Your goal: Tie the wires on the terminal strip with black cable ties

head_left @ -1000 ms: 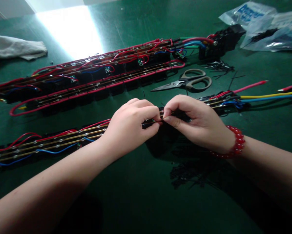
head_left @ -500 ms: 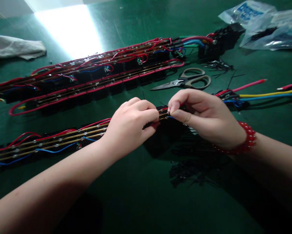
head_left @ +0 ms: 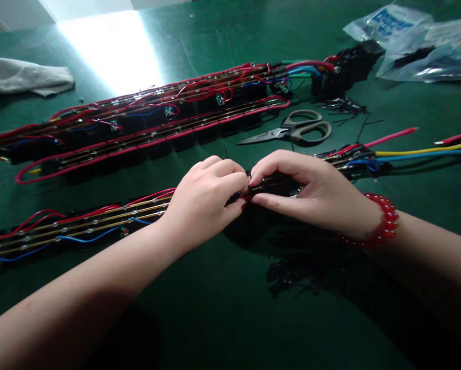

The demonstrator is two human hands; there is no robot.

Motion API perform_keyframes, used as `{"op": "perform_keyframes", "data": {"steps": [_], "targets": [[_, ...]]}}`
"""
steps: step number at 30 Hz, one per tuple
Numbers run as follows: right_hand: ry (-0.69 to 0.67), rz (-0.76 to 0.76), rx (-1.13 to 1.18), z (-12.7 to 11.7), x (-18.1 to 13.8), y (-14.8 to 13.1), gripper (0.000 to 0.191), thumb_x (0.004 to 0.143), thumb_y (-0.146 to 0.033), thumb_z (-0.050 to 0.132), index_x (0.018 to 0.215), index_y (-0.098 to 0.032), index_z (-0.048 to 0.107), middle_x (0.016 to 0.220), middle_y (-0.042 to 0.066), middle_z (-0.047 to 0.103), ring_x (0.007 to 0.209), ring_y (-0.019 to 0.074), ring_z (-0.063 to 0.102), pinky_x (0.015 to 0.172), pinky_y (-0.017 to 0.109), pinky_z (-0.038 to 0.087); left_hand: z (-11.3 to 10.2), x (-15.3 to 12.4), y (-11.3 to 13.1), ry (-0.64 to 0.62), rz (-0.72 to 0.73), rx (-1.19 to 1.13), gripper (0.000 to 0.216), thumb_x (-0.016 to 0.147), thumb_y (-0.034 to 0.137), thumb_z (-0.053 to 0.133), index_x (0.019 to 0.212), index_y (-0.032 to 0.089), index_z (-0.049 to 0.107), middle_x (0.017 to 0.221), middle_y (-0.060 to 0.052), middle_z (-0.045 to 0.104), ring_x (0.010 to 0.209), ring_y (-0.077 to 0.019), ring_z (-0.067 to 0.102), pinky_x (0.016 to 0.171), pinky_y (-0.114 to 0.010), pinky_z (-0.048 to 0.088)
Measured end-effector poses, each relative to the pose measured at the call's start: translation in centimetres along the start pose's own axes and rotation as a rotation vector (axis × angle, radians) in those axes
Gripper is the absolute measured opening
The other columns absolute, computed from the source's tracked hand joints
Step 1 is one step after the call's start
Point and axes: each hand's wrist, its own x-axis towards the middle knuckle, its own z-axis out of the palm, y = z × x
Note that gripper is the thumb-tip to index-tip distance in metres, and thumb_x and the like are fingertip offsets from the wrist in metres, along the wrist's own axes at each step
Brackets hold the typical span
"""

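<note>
A dark green table (head_left: pixel 192 313) is spreading out beneath everything. In front of you, the wired strip (head_left: pixel 107 218) is running in from the left edge and passing under both your hands. Your left hand (head_left: pixel 211 190) is gripping it from above, fingers and thumb curling in around its edges. Your right hand (head_left: pixel 311 190) is meeting the left one at the strip, forefinger and thumb slightly parted; whether you are pinching something thin there, I cannot tell. On the left stretch, red wire (head_left: pixel 149 197) and blue wire (head_left: pixel 90 240) are already lying along the strip, so that part is looking largely done; whatever is under your fingertips is staying hidden. At the right end, a red lead (head_left: pixel 396 137) is ending free, so that part is seeming less settled. Just beyond, scissors (head_left: pixel 289 133) are lying near a wired assembly (head_left: pixel 176 105), which is looking more fully laced. Farther out, plastic bags (head_left: pixel 396 25) are lying at right, a pale cloth (head_left: pixel 34 75) at left.
</note>
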Motion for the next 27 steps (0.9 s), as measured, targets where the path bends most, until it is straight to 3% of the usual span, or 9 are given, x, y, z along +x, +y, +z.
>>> {"op": "perform_keyframes", "data": {"steps": [4, 5, 9, 19, 27], "targets": [[0.028, 0.008, 0.085, 0.2, 0.08, 0.27, 0.04, 0.08, -0.021, 0.074, 0.117, -0.025, 0.059, 0.094, -0.001, 0.07, 0.089, 0.0168, 0.07, 0.082, 0.031, 0.058, 0.0, 0.03, -0.01, -0.009, -0.003, -0.005, 0.005, 0.085, 0.017, 0.063, 0.08, 0.018, 0.064, 0.097, -0.004, 0.07, 0.09, -0.0203, 0.057, 0.081, -0.034, 0.047], [0.021, 0.001, 0.085, 0.17, 0.09, 0.33, 0.038, 0.081, -0.021, 0.074, 0.117, -0.025, 0.06, 0.094, -0.001, 0.07, 0.089, 0.0167, 0.07, 0.081, 0.031, 0.058, 0.0, 0.04, -0.01, -0.01, -0.002, -0.003, 0.005, 0.085, 0.016, 0.063, 0.081, 0.018, 0.064, 0.098, -0.004, 0.07, 0.09, -0.0202, 0.057, 0.081, -0.034, 0.047], [-0.054, -0.117, -0.05, -0.23, 0.14, 0.52, 0.002, 0.084, -0.022, 0.072, 0.085, -0.021, 0.07, 0.092, 0.002, 0.072, 0.087, 0.0166, 0.069, 0.081, 0.03, 0.056, -0.05, 0.15, 0.02, -0.007, -0.001, -0.015, 0.006, 0.082, 0.013, 0.06, 0.081, 0.019, 0.063, 0.097, -0.003, 0.07, 0.088, -0.0195, 0.058, 0.08, -0.034, 0.047], [-0.055, -0.249, -0.112, -0.2, 0.15, 0.69, 0.01, 0.077, -0.014, 0.074, 0.07, -0.019, 0.069, 0.077, 0.003, 0.072, 0.077, 0.0149, 0.067, 0.071, 0.027, 0.053, -0.39, 0.28, 0.28, -0.033, -0.033, -0.079, 0.015, 0.079, 0.012, 0.06, 0.09, 0.02, 0.065, 0.095, -0.002, 0.07, 0.09, -0.0191, 0.059, 0.083, -0.033, 0.046], [-0.035, -0.197, -0.105, -0.18, -0.1, 0.84, 0.009, 0.077, -0.013, 0.072, 0.071, -0.019, 0.069, 0.077, 0.005, 0.074, 0.078, 0.0176, 0.068, 0.071, 0.031, 0.055, -0.27, 0.26, 0.34, -0.028, -0.05, -0.06, 0.013, 0.078, 0.012, 0.06, 0.089, 0.02, 0.062, 0.093, -0.001, 0.068, 0.088, -0.0189, 0.058, 0.082, -0.033, 0.045]]}}
